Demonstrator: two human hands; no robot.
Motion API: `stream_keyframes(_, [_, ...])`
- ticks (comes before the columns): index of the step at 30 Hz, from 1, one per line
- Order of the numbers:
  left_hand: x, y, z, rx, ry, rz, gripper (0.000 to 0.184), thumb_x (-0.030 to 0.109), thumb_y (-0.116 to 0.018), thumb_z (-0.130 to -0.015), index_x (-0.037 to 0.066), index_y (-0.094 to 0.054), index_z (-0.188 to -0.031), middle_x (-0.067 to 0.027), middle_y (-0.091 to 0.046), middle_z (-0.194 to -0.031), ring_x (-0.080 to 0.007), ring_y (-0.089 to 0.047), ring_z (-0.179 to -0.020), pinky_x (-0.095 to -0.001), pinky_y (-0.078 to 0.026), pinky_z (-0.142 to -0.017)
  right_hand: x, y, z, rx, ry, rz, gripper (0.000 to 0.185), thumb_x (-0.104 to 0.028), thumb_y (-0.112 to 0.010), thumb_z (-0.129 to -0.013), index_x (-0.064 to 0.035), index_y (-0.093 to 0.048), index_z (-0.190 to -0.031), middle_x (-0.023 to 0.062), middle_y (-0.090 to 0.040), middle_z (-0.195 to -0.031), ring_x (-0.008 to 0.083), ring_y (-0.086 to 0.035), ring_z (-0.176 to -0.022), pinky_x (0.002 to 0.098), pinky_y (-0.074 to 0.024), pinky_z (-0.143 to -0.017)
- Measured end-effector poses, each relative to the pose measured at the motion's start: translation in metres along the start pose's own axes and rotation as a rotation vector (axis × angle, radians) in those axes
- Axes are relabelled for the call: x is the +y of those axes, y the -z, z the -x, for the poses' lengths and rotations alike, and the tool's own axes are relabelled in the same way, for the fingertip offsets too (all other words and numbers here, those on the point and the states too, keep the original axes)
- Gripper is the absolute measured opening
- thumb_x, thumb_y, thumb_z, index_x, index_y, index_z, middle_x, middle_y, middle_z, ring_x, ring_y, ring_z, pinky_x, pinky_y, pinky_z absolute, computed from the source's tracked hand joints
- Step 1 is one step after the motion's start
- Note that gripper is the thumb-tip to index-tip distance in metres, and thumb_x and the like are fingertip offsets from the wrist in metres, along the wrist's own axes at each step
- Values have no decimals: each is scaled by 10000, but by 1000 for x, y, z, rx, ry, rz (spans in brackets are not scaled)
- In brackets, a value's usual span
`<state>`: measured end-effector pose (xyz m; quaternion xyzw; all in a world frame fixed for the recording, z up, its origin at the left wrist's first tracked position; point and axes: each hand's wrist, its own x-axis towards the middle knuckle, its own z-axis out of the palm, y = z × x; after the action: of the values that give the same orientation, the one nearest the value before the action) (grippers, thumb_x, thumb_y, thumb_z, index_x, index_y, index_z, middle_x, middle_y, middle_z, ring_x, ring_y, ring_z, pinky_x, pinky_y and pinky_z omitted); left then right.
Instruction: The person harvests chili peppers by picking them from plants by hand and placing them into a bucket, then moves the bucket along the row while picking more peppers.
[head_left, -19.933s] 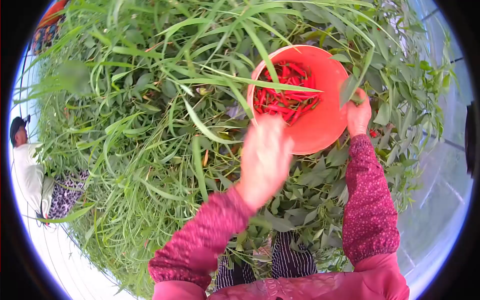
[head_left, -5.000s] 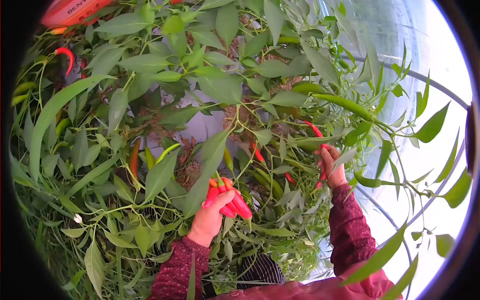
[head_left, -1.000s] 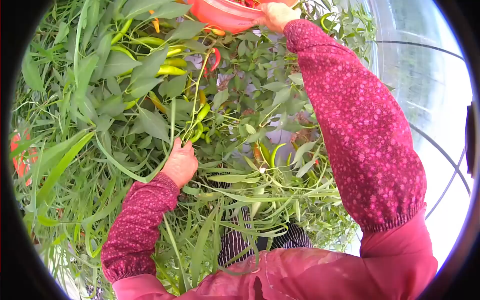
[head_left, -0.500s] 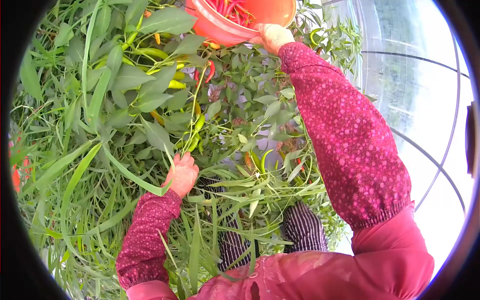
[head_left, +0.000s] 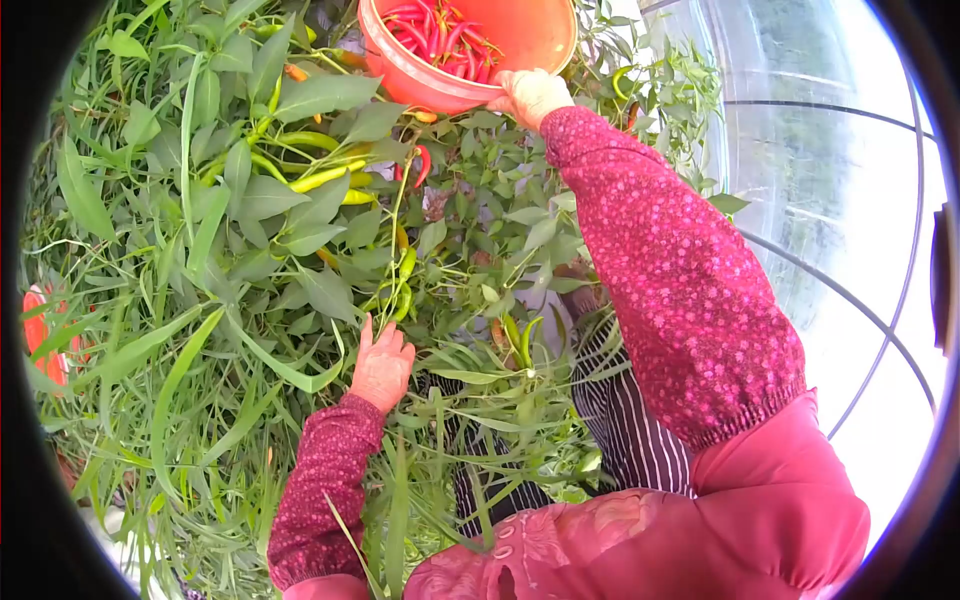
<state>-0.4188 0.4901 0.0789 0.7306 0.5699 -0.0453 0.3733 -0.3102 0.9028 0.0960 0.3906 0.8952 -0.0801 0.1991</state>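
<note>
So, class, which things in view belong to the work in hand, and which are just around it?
Work in hand:
right hand
orange-red bucket it holds
red chillies inside
left hand
chilli plants beside it

Just around:
long grass
translucent sheeting

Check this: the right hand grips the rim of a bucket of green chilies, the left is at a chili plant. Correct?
Wrong colour: the head view shows red chilies in the bucket. The right hand grips its rim, the left hand is at a chili plant.

Surface finishes, as seen.
Bucket [head_left: 528, 38]: smooth plastic, faint sheen. Chillies [head_left: 432, 36]: glossy, smooth. Sleeves [head_left: 690, 290], trousers [head_left: 640, 425]: matt cloth. Sheeting [head_left: 775, 165]: translucent plastic.
</note>
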Motion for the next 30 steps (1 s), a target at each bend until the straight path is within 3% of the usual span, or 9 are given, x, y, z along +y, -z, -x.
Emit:
stream_keyframes(5, [15,36,-18,-172,97,159,199,105,-568,-763,60,-630,-948,-159,-594,-1073,-298,-469,-1204,-584,-114,-1098,-2,-3,-3,-2,11,-18,281,-386,-648,-801,-134,-593,-913,87,-659,-892,313,-594,-909,496,-420,-785])
stream_keyframes(9, [35,68,-75,502,146,450,191,126,-561,-799,70,-611,-974,-118,-629,-959,-308,-563,-1044,-533,-365,-944,0,5,3,72,90,27,326,-420,-627,-805,-119,-564,-910,80,-641,-861,302,-602,-878,459,-465,-703])
stream_keyframes(13, [3,70,-184,746,557,1147,203,197,-545,-887,30,-605,-985,-88,-646,-866,-341,-612,-800,-355,-488,-710,8,-10,-1,147,125,-106,261,-351,-656,-780,-123,-565,-867,74,-634,-828,280,-598,-876,500,-396,-718])
stream_keyframes(15, [-10,82,-227,760,792,1763,340,304,-514,-928,22,-556,-1114,-118,-624,-1069,-313,-589,-968,-385,-465,-805,7,-10,2,142,138,-96,257,-336,-663,-772,-113,-573,-860,64,-634,-834,264,-600,-864,500,-390,-709])
stream_keyframes(18, [-30,93,-273,825,1156,2188,463,367,-480,-939,37,-453,-1262,-151,-489,-1299,-303,-485,-1160,-433,-409,-925,4,-13,9,210,129,-85,245,-314,-653,-789,-102,-561,-870,52,-624,-803,249,-603,-837,492,-401,-689])
stream_keyframes(19, [-32,88,-278,894,1041,2278,543,401,-465,-936,45,-368,-1335,-166,-366,-1399,-329,-381,-1258,-468,-337,-1002,5,-13,10,197,130,-102,245,-314,-653,-789,-102,-561,-870,52,-624,-803,249,-603,-837,492,-401,-689])
stream_keyframes(23, [-27,70,-283,1033,1074,2163,475,337,-487,-926,54,-415,-1301,-129,-415,-1371,-292,-412,-1240,-466,-343,-992,13,-21,6,257,130,-131,223,-298,-660,-769,-110,-566,-845,23,-613,-759,230,-597,-798,465,-372,-641])
stream_keyframes(25, [-26,70,-265,886,1047,1921,319,278,-483,-933,47,-568,-1136,-85,-566,-1186,-235,-500,-1129,-416,-401,-908,13,-19,5,267,134,-130,198,-288,-656,-770,-121,-569,-834,13,-612,-763,209,-597,-794,473,-365,-641])
stream_keyframes(30, [-24,68,-206,708,882,1659,226,209,-447,-960,36,-591,-953,-87,-636,-944,-159,-599,-843,-312,-459,-793,13,-18,5,292,132,-191,132,-239,-624,-760,-133,-574,-822,-4,-585,-742,197,-583,-781,478,-343,-663])
